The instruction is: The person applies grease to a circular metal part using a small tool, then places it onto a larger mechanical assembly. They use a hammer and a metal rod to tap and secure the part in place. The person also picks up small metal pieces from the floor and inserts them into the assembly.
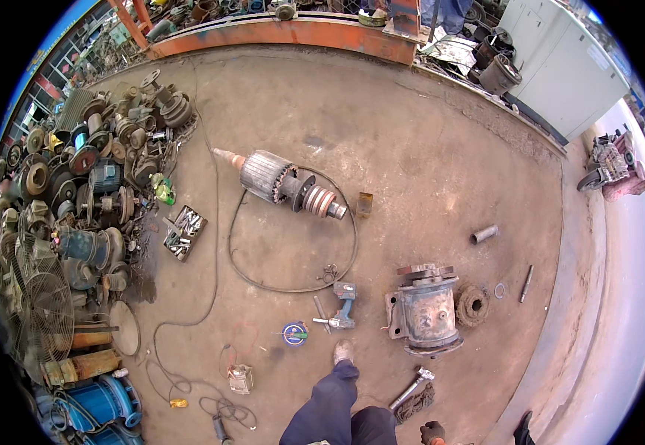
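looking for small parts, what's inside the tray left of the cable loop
The tray holds a jumble of loose silvery metal pieces; the upper ones cover whatever lies beneath.

orange beam (278, 33), far edge | white cabinet (556, 63), right | wire-caged fan (46, 300) beside scrap pile (106, 176)

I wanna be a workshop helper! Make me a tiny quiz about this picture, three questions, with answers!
1. True or false: the blue power tool lies between the round blue disc and the grey metal housing.
2. What colour is the long beam at the back?
A) green B) orange C) white
3. Which is nearer the gloved hand: the silver tool or the ridged rotor?

Key: 1 true; 2 B; 3 the silver tool.
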### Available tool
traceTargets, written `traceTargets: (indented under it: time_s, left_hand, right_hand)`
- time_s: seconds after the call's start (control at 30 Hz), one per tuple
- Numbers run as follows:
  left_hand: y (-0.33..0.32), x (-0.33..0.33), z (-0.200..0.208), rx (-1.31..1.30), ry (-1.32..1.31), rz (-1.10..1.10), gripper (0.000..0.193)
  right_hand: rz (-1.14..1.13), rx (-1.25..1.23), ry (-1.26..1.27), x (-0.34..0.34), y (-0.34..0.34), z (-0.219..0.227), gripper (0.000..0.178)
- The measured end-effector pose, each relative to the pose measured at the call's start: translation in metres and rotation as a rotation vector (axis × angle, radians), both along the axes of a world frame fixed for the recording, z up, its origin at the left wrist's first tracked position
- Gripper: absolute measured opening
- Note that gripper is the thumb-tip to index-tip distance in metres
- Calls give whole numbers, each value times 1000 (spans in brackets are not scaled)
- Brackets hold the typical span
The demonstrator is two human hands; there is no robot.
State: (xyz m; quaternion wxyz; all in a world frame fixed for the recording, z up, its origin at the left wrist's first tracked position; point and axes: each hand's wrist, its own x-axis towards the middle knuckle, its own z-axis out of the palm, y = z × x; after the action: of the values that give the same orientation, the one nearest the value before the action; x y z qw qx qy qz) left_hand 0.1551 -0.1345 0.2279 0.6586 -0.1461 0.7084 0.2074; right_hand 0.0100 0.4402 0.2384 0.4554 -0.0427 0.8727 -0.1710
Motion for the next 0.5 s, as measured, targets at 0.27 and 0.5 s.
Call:
traceTargets:
  time_s: [0.27,0.5]
  left_hand:
    - [-31,-48,-32,-331,355,378,29]
    - [-60,-219,-38,-195,316,387,27]
  right_hand:
    - [-337,236,-50,-125,-82,43,38]
    - [-582,321,-14,-194,-130,33,40]
